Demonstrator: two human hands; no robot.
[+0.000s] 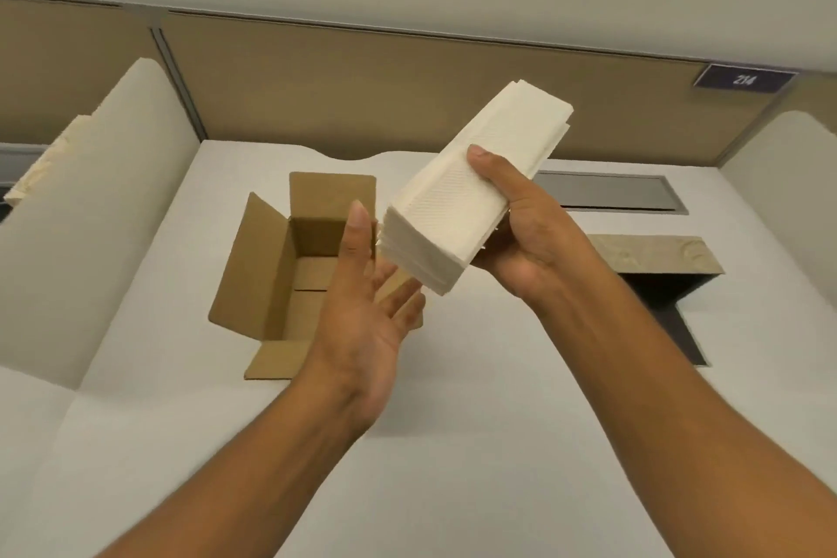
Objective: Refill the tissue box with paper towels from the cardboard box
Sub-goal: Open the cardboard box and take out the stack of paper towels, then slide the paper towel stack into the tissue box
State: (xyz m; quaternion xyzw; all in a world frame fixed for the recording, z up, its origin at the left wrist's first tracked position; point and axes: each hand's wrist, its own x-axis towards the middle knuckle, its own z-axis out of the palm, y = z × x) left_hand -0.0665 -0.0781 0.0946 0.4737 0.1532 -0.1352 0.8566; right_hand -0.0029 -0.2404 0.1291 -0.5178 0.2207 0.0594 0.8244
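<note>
My right hand (521,236) grips a thick stack of white folded paper towels (457,195), held up in the air and tilted, its far end pointing up and away. My left hand (371,299) is open, palm up, fingers spread, just below the stack's near end and apart from it. Behind my left hand the brown cardboard box (271,267) stands on the white desk (453,399) with its flaps open; the part of its inside that shows looks bare. A stone-patterned tissue box (656,254) lies to the right, behind my right forearm, its dark base showing below.
Beige cubicle partitions (362,82) run along the back with a dark sign (745,79). Curved white dividers stand at left (90,217) and right (797,150). A grey recessed slot (607,193) lies in the desk behind the towels.
</note>
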